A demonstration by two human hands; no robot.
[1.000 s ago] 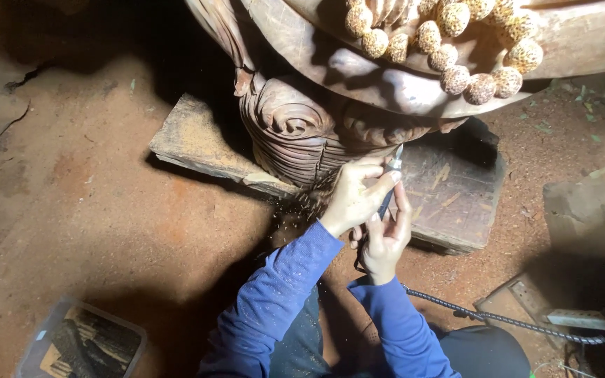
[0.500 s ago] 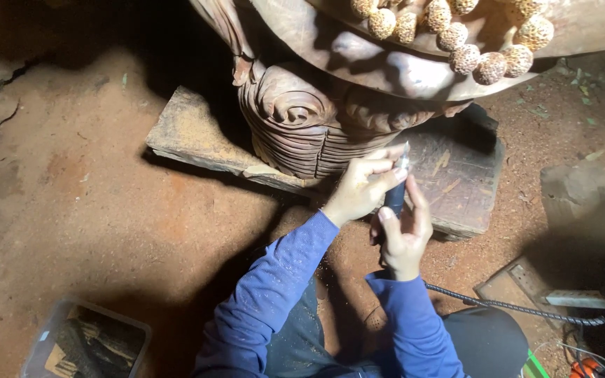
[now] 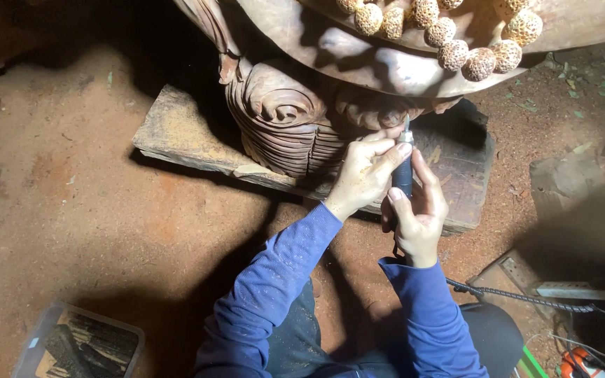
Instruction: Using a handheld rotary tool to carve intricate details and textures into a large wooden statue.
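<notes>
A large brown wood carving (image 3: 295,119) with swirled folds and a string of round textured beads (image 3: 449,31) stands on a wooden plank (image 3: 176,136). Both hands grip a slim dark rotary carving tool (image 3: 402,168), held upright with its tip against the underside of the carving. My left hand (image 3: 362,171) wraps the tool's upper part near the tip. Around its lower body closes my right hand (image 3: 418,213). Both sleeves are blue.
Reddish sawdust covers the ground. A braided flexible shaft (image 3: 519,297) runs from the tool to the right. A clear plastic box with dark tools (image 3: 78,343) lies at the bottom left. Wood blocks (image 3: 568,189) and an orange device (image 3: 582,364) sit at the right.
Both hands and the tool shifted slightly right and up along the carving's lower edge. The view tilted a little.
</notes>
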